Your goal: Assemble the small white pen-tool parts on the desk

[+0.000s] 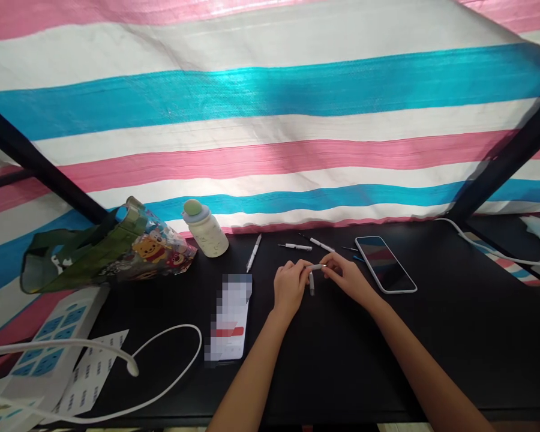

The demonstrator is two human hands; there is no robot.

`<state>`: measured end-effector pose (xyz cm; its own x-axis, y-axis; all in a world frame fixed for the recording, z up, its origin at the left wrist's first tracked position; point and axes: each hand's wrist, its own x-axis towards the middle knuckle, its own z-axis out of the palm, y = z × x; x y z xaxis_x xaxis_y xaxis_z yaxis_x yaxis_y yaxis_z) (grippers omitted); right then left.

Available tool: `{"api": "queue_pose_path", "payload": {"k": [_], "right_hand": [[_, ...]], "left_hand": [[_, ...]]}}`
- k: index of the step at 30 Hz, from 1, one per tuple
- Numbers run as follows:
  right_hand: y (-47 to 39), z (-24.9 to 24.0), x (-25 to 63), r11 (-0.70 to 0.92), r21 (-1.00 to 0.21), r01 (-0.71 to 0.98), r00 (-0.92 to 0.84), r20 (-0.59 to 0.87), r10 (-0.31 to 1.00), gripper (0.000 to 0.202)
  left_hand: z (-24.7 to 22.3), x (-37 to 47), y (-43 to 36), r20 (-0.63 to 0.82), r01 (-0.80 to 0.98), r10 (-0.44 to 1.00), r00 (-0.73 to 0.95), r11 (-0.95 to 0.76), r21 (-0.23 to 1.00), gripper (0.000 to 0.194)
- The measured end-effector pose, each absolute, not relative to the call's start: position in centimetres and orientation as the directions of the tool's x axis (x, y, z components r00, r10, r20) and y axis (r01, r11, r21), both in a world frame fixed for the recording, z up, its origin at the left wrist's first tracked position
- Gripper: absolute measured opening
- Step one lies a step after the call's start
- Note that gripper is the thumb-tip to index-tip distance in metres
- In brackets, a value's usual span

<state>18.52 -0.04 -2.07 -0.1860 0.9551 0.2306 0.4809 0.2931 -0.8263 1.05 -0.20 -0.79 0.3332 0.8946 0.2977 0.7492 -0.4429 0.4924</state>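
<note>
My left hand point(291, 289) and my right hand point(342, 275) are close together over the black table, both with fingers pinched. Between them they hold a slim white pen part point(315, 267), one end at each hand. Just below it shows a short grey-white pen piece point(312, 284); whether it lies on the table or hangs from my fingers I cannot tell. Beyond my hands lie a white pen point(254, 254), a second pen point(296, 246) and a third pen point(323, 245) with dark thin tips. A thin dark rod point(349, 248) and a small blue piece point(359, 258) lie near my right hand.
A phone with a dark screen point(386, 265) lies right; a lit phone point(234, 321) lies left. Behind are a pale bottle point(208, 233) and a green cartoon bag point(148, 249). A power strip point(49, 336), printed sheet point(94, 375) and white cable point(201, 345) occupy the left.
</note>
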Motion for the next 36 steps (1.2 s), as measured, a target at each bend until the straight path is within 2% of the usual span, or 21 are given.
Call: {"api": "queue_pose_path", "payload": {"k": [7,11,18,24,36], "right_hand": [[-0.15,-2.12,18.63,0.218,-0.801,0.558,-0.118,0.183,0.976,0.024],[-0.23,-1.69,18.73,0.218,-0.768,0.602,-0.144,0.164,0.976,0.033],[-0.19,-1.81,18.55,0.284,-0.806,0.520,-0.220,0.194,0.956,0.018],[-0.16,-1.98,18.71,0.294,-0.752,0.590,-0.198,0.218,0.956,0.015],[-0.25,-1.93,18.90,0.312,-0.729,0.609,-0.200,0.240,0.950,0.013]], "left_hand": [[-0.36,1.18,-0.41,0.318,0.737,0.894,0.316,-0.442,0.511,0.022],[-0.19,1.15,-0.43,0.312,0.735,0.892,0.328,-0.448,0.508,0.022],[-0.35,0.99,-0.23,0.297,0.795,0.910,0.289,-0.401,0.455,0.028],[-0.59,0.93,-0.23,0.323,0.811,0.906,0.272,-0.397,0.429,0.035],[-0.83,0.85,-0.04,0.302,0.784,0.914,0.270,-0.391,0.482,0.044]]}}
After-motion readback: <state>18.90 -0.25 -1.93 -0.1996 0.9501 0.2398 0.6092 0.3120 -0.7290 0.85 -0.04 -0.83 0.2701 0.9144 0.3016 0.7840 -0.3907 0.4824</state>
